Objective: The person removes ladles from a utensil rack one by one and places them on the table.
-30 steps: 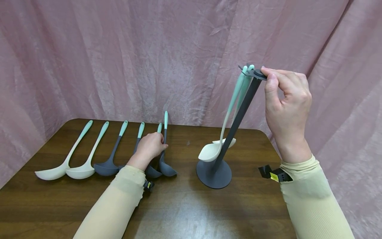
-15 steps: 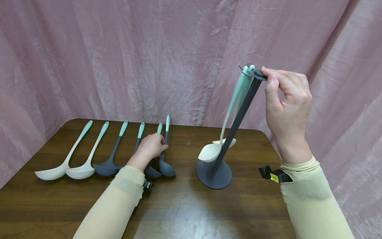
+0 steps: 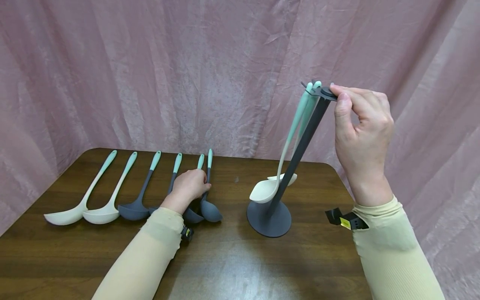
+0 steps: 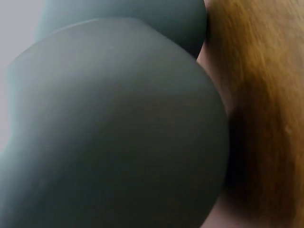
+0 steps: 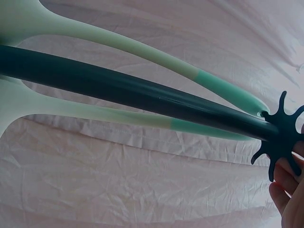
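Observation:
In the head view my left hand [image 3: 189, 186] pinches the shaft of a dark grey ladle [image 3: 211, 211] with a mint handle, at the right end of a row. The ladle's bowl is low by the table, its handle tip pointing to the back. Up close in the left wrist view, a grey rounded bowl [image 4: 128, 128] fills most of the picture. My right hand [image 3: 363, 129] grips the hooked top [image 5: 284, 135] of a dark utensil stand [image 3: 269, 220], between thumb and fingers. Two white spoons hang from it by mint handles, one nearer [image 3: 263, 191], one behind [image 3: 291, 179].
Left of the held ladle lie two white ladles, the outer one [image 3: 67, 216] and the inner one [image 3: 102, 214], then several dark grey utensils, including a grey ladle [image 3: 134, 211]. The left forearm partly hides some. A pink curtain [image 3: 210, 75] hangs behind the wooden table [image 3: 221, 262].
The dark ladle in my left hand has come down, its handle tip sinking towards the table's back edge. The right hand and the stand stay nearly where they were.

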A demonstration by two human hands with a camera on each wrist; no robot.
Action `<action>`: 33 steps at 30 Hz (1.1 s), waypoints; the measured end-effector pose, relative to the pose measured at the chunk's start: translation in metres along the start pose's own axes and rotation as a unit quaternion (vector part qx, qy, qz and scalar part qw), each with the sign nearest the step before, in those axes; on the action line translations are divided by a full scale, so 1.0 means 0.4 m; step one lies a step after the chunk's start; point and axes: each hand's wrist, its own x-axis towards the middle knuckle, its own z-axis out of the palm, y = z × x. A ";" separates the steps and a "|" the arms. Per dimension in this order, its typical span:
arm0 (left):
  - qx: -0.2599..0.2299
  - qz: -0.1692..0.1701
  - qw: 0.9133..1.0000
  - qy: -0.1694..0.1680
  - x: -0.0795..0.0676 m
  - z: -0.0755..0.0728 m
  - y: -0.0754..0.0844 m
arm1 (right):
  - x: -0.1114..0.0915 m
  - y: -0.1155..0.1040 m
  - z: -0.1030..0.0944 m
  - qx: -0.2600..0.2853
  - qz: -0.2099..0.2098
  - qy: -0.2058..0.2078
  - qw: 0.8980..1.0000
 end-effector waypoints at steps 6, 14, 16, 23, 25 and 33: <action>0.015 -0.005 1.000 -0.002 -0.004 -0.001 0.007 | -0.001 0.001 0.000 -0.003 0.002 -0.001 1.000; 0.039 -0.005 0.999 0.013 -0.003 -0.002 -0.004 | -0.002 0.002 0.000 -0.004 0.000 0.000 1.000; 0.045 -0.004 0.999 0.019 -0.004 -0.002 -0.006 | -0.002 0.002 0.001 -0.003 -0.001 0.000 1.000; 0.054 -0.002 0.998 0.015 -0.005 -0.002 -0.006 | 0.000 0.003 0.003 -0.003 -0.002 0.001 1.000; 0.056 -0.003 0.998 0.010 -0.005 -0.002 -0.005 | 0.000 0.003 0.003 -0.002 -0.001 0.001 1.000; 0.053 -0.005 0.999 0.005 -0.009 0.003 -0.006 | -0.001 0.002 0.003 -0.002 0.002 -0.001 1.000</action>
